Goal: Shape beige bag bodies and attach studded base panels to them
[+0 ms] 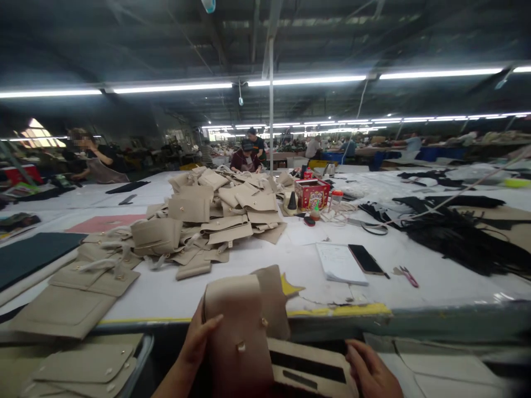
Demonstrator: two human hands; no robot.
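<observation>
At the front edge of the table my left hand (199, 337) grips an unfinished beige handbag (238, 326), its thumb lying on the smooth flap. Small gold-coloured metal fittings show on the bag. A lower beige panel with dark strips (309, 367) sticks out to the right, and the fingers of my right hand (371, 369) are closed on its far end. Behind the flap stands a darker taupe piece (271, 293). The bag's underside is cut off by the bottom of the head view.
A large heap of beige bag parts (224, 204) covers the table's middle. To the right lie a notebook (338, 262), a phone (365, 258), small snips (409, 276) and black material (460, 237). A red box (313, 194) stands behind. Several people work farther back.
</observation>
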